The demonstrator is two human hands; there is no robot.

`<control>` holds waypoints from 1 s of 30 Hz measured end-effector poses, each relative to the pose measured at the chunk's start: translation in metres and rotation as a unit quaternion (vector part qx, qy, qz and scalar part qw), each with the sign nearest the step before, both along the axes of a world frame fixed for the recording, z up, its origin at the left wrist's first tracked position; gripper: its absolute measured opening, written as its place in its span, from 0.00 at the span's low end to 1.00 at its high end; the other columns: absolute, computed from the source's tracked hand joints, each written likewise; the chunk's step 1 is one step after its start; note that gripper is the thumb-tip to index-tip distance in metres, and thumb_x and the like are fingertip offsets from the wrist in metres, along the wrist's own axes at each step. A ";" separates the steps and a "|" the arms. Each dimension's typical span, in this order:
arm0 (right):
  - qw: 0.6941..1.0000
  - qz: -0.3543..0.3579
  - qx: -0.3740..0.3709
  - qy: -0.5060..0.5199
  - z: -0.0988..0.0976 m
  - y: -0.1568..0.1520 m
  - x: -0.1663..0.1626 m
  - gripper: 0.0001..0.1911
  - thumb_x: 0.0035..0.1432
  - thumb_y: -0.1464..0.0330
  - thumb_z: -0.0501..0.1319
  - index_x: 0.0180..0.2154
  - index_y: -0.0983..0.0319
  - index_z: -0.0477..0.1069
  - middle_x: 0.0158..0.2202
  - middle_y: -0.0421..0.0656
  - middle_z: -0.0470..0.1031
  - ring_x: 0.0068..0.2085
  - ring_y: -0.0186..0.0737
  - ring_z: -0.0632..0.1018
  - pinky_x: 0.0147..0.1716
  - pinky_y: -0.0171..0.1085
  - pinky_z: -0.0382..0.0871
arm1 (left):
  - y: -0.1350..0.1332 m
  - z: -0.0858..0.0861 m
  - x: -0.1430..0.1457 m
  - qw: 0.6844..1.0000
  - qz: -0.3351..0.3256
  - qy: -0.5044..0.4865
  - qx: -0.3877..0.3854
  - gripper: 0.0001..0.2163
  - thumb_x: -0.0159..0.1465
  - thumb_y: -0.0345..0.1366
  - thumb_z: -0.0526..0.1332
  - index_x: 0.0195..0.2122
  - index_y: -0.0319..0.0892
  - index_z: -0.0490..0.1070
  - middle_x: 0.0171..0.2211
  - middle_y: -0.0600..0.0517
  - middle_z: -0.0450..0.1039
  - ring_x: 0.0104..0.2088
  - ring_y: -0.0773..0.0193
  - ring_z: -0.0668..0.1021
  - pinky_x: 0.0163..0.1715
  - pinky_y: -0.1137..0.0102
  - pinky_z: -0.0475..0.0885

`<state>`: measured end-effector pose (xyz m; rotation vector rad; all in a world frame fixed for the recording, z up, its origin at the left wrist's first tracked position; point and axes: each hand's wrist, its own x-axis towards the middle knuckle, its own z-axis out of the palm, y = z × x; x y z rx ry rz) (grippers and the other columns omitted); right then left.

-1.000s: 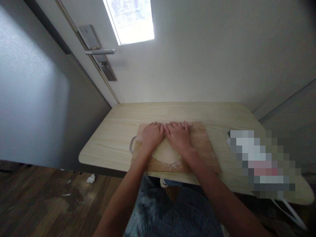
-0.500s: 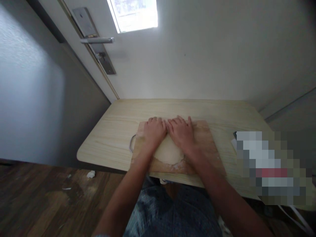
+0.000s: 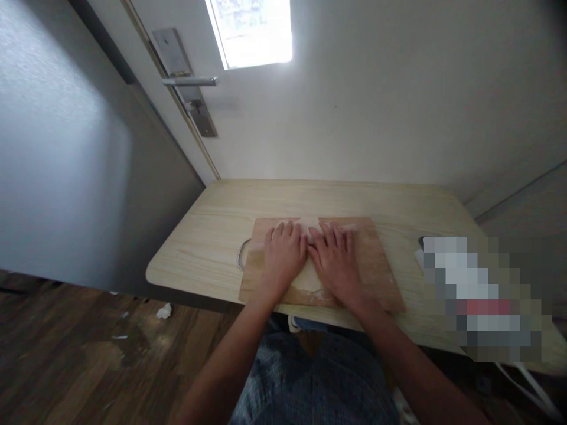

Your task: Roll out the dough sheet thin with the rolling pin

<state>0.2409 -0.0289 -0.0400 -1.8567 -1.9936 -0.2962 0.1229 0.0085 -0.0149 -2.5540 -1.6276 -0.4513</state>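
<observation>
dough [image 3: 309,280]: mostly covered | right-side item [image 3: 476,295]: pixelated, unidentifiable

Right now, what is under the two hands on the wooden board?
Pale dough on the wooden board shows between the left hand and right hand, flat on it. The rest is covered.

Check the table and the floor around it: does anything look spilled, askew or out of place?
On the floor left of the table lies a crumpled white scrap, with pale smears beside it. On the table nothing stands out: the left hand and right hand press flat on the dough on the wooden board.
</observation>
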 end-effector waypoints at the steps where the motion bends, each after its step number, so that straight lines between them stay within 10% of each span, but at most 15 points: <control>1: 1.000 0.009 -0.001 -0.003 -0.003 -0.013 0.000 0.24 0.63 0.61 0.45 0.57 0.62 0.60 0.60 0.50 0.58 0.61 0.50 0.55 0.58 0.52 0.45 | -0.014 -0.003 -0.002 1.000 -0.012 -0.004 0.009 0.18 0.67 0.38 0.43 0.53 0.40 0.63 0.55 0.46 0.66 0.55 0.55 0.66 0.55 0.57 0.56; 8: 0.999 0.026 -0.046 -0.001 -0.003 -0.044 0.004 0.24 0.64 0.64 0.42 0.61 0.61 0.53 0.64 0.46 0.50 0.63 0.46 0.51 0.59 0.52 0.45 | -0.036 -0.010 -0.011 0.999 -0.035 -0.018 0.001 0.19 0.68 0.38 0.41 0.58 0.46 0.58 0.59 0.50 0.60 0.59 0.59 0.62 0.58 0.56 0.50; 21: 0.996 -0.024 -0.089 -0.016 0.029 0.094 -0.002 0.25 0.64 0.65 0.40 0.38 0.65 0.75 0.43 0.50 0.76 0.49 0.45 0.71 0.56 0.52 0.46 | 0.107 0.011 -0.004 0.995 0.039 0.023 -0.088 0.27 0.68 0.41 0.35 0.40 0.34 0.73 0.39 0.39 0.75 0.41 0.58 0.77 0.38 0.69 0.68; 30: 0.998 0.011 -0.034 0.051 0.023 0.014 -0.003 0.19 0.63 0.68 0.45 0.46 0.67 0.70 0.48 0.49 0.73 0.50 0.44 0.71 0.56 0.47 0.52 | 0.028 0.008 -0.012 1.000 0.006 0.008 -0.018 0.19 0.67 0.39 0.42 0.41 0.41 0.72 0.46 0.45 0.74 0.47 0.56 0.74 0.50 0.59 0.62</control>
